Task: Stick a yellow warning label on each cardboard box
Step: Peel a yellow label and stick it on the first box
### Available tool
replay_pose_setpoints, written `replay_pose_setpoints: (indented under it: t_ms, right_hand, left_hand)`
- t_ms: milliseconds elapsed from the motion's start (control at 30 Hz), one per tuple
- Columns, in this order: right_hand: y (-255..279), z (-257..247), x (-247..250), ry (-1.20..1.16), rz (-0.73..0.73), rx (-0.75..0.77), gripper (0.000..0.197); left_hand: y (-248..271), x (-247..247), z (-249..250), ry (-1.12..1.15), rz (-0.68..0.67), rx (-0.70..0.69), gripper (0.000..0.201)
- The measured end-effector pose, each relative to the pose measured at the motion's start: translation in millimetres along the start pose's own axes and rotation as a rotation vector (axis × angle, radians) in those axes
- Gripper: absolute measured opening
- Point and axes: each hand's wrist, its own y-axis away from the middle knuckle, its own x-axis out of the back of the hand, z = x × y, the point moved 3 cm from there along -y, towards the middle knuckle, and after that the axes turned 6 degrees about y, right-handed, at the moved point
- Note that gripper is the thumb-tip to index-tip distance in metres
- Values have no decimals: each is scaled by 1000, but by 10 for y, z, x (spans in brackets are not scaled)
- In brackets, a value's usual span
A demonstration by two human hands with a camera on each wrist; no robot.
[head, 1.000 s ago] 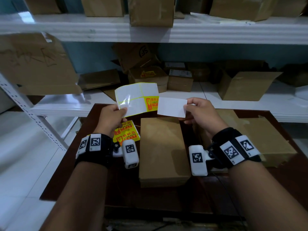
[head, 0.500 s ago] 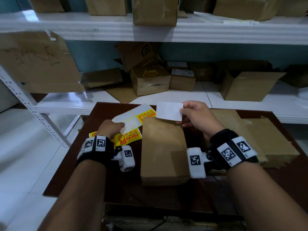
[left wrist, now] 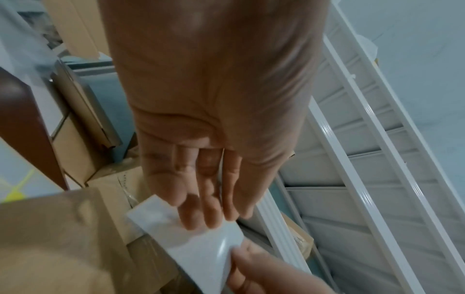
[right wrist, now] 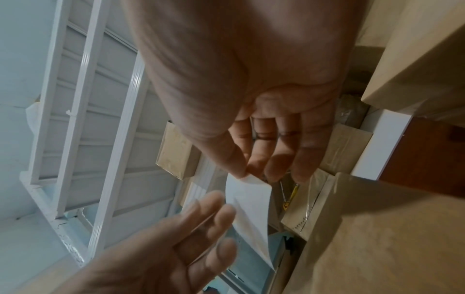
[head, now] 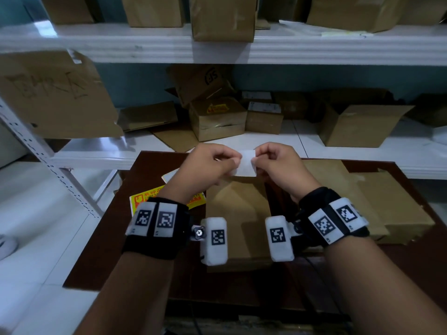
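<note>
Both our hands on one label

Our left hand (head: 208,165) and right hand (head: 275,163) pinch the white-backed label (head: 245,163) above the cardboard box (head: 237,213); its printed face seems turned away.

under my left hand (head: 208,165) and my right hand (head: 278,165) lies a dark brown table (head: 101,250). just beyond them runs a white shelf board (head: 96,153), another one (head: 314,49) higher up, teal wall (head: 145,85) between the two. left of my left hand – a slanting white upright (head: 48,163) with punched holes, a torn flat cardboard sheet (head: 55,97) with scrawled marks above it, pale floor (head: 36,238) below.
</note>
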Motion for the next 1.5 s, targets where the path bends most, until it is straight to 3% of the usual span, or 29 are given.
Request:
replay_pose_setpoints:
  t_ms: [267, 567, 733, 833, 1000, 1133, 1500]
  right_hand:
    - [-48, 49, -86, 21, -2, 54, 3]
    - [-31, -13, -150, 12, -53, 123, 22]
    - [-31, -15, -126, 23, -54, 130, 14]
    - [-89, 68, -80, 21, 14, 98, 16]
    - [-112, 121, 26, -32, 96, 32, 22]
    - [-89, 100, 16, -87, 60, -13, 8]
    - [-42, 76, 32, -211, -34, -19, 15]
  left_hand:
    - [-71, -77, -86, 78, 32, 13, 16]
    - [-106, -48, -129, 82, 80, -8, 25]
    - [-128, 8, -164, 104, 158, -5, 11]
    - [-124, 50, -130, 140, 168, -11, 4]
    - [-114, 123, -123, 248, 133, 17, 11]
    - [-102, 138, -134, 299, 116, 23, 11]
    - [-106, 198, -186, 328, 136, 22, 12]
